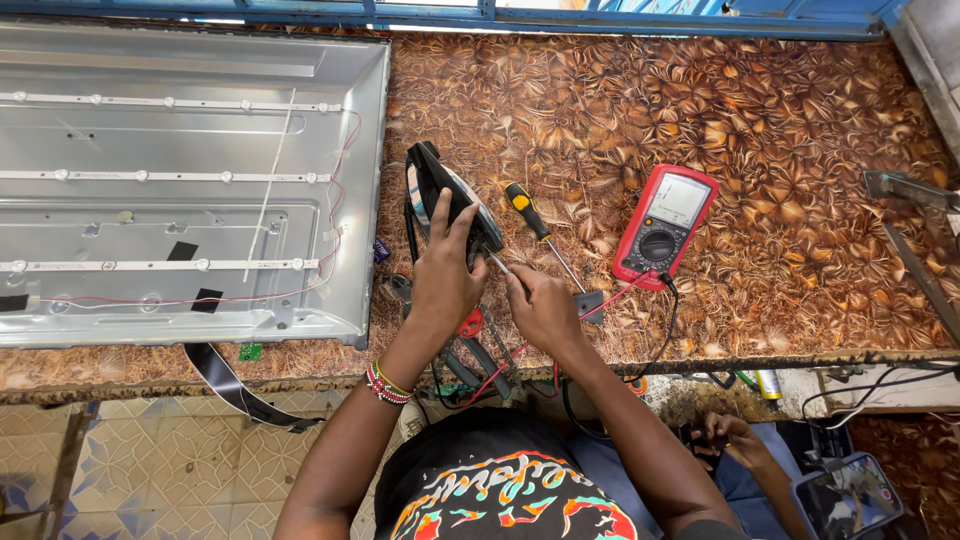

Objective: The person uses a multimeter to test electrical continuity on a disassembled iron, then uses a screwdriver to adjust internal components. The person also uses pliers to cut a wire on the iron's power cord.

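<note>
Head view, frame centre: my left hand (443, 278) grips the black part (450, 200), my right hand (540, 308) clenches a probe (498, 264) on it; meter (665, 226) nearby, screwdriver (530, 215) unused.

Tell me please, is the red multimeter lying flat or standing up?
Lying flat: the red multimeter rests face up on the patterned table, its screen and dial showing.

Leaf-patterned brown tabletop (760, 130); patterned tile floor (150, 470); blue frame (640, 18).
</note>
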